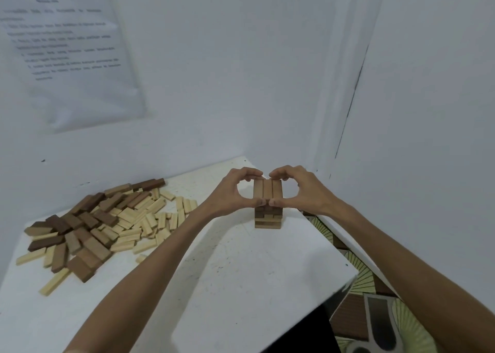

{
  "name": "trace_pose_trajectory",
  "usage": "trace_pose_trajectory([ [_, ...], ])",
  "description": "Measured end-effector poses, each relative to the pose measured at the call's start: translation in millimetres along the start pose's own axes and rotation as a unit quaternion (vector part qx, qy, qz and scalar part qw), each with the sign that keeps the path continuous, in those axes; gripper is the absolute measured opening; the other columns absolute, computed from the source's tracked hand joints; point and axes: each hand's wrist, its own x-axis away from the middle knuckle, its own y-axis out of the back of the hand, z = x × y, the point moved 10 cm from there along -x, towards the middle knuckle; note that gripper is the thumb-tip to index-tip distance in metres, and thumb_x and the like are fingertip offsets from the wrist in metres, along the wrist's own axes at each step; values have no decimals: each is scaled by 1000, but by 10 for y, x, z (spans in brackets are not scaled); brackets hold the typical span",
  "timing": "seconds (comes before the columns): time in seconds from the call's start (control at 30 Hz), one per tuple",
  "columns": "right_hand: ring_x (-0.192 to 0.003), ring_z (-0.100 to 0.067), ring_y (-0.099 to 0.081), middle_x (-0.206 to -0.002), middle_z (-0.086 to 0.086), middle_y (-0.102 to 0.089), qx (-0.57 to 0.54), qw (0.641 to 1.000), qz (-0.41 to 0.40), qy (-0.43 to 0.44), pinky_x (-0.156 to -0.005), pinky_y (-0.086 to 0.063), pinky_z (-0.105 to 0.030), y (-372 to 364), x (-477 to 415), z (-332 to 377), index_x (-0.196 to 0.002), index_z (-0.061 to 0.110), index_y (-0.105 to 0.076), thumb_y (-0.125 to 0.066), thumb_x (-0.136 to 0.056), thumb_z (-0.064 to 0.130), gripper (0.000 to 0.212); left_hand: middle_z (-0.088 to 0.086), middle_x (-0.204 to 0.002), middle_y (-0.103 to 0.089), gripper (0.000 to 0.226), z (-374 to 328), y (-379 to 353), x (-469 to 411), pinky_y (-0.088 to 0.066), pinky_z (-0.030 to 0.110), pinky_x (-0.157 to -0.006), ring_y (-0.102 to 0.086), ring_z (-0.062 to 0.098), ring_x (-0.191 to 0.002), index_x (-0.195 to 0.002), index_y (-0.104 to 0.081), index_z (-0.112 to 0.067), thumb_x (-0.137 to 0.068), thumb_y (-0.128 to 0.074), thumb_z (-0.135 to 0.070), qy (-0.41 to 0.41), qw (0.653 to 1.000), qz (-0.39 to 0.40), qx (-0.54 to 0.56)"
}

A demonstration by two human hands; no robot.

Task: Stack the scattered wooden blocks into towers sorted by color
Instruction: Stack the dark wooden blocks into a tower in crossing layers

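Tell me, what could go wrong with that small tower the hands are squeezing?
1. Both the left hand and right hand pinch the top layer; uneven release could skew its three blocks or topple the tower.
2. The tower stands close to the table edge on the right, so falling blocks might drop to the floor.

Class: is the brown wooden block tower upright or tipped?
Upright: the brown wooden block tower stands straight on the white table, left hand and right hand pinching its top.
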Motion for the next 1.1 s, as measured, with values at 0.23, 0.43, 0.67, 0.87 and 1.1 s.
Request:
trace_pose_trajectory([
  [0.23, -120, -3, -48, -125, 24, -57, -3, 1000, 8, -12, -103, -43, -33, -56, -10, -126, -134, 41, -55, -86, -77, 52, 66, -31, -120, -59, 68, 89, -73, -74, -39, 29, -107, -49, 1, -125, -133, -58, -40, -74, -92, -38, 7, 1000, 11, -15],
  [0.43, -119, -3, -50, -125, 28, -57, -3, 1000, 9, -19, -103, -44, -34, -89, -33, -192, -133, 42, -55, -86, -77, 54, 65, -51, -114, -51, 67, 104, -107, -99, -39, 31, -108, -50, 6, -126, -134, -58, -36, -76, -92, -35, 3, 1000, 18, -24],
  [0.67, -117, -2, -54, -128, 24, -59, -18, 999, 12, -25, -91, -42, -24, -108, -51, -234, -135, 38, -55, -86, -77, 52, 67, -41, -117, -58, 72, 157, -144, -105, -41, 28, -101, -52, 6, -123, -134, -57, -39, -69, -85, -54, 17, 999, 32, 5],
  [0.87, -122, 1, -51, -133, 25, -55, -13, 999, 38, -35, -91, -39, -17, -130, -61, -265, -143, 40, -47, -85, -74, 58, 80, -37, -125, -60, 77, 151, -178, -113, -38, 24, -103, -52, 0, -125, -140, -52, -33, -73, -90, -43, 18, 998, 55, 22],
  [1.1, -123, -5, -51, -134, 20, -58, -4, 997, 64, -49, -92, -37, -20, -89, -43, -377, -148, 36, -43, -89, -73, 50, 89, -18, -128, -61, 90, 282, -185, -99, -36, 18, -101, -52, -3, -124, -145, -50, -32, -68, -97, -38, 32, 996, 83, 16],
])
